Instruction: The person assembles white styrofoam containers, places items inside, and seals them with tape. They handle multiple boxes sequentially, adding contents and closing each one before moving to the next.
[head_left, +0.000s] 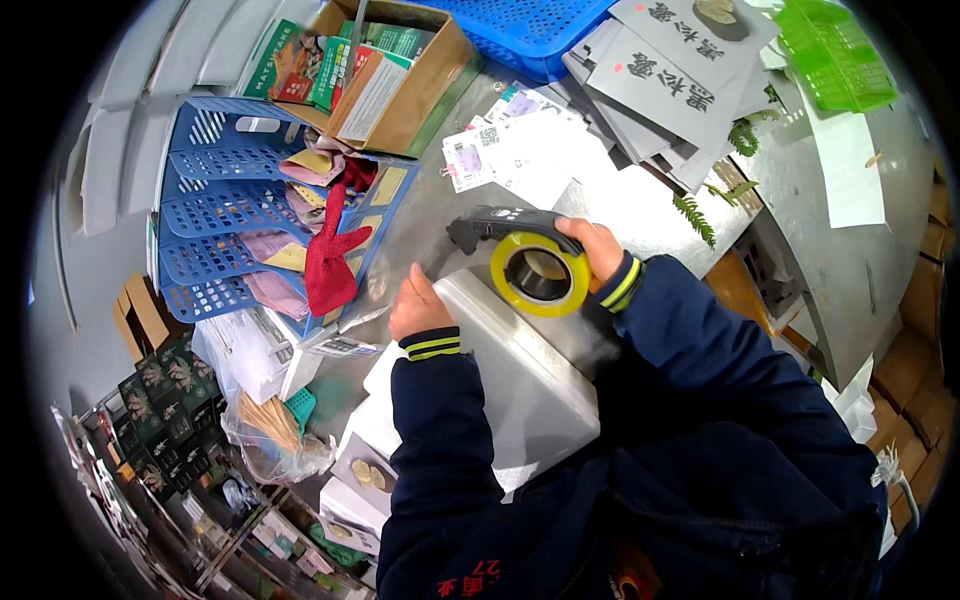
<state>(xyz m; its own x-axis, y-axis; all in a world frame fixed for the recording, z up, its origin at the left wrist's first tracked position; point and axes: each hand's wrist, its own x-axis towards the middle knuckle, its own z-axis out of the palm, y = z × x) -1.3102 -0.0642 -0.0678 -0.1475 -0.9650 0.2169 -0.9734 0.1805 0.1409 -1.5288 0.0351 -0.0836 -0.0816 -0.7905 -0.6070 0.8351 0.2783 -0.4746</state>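
My right hand (596, 251) grips the handle of a black tape dispenser (517, 217) that carries a roll of yellow-edged packing tape (540, 274). The dispenser is above the far edge of a white foam box (525, 375), which sits close against my body. At the far left corner of the box is my left hand (418, 306), thumb raised; its fingers are mostly hidden, and whether it holds the tape's end or presses the box cannot be told.
Left stands a blue plastic rack (232, 217) with cloth pieces and a red bow (331, 262). Beyond are a cardboard box (420, 82) of packets, a blue basket (525, 30), grey printed sheets (660, 82), a green basket (832, 56) and fern sprigs (694, 217).
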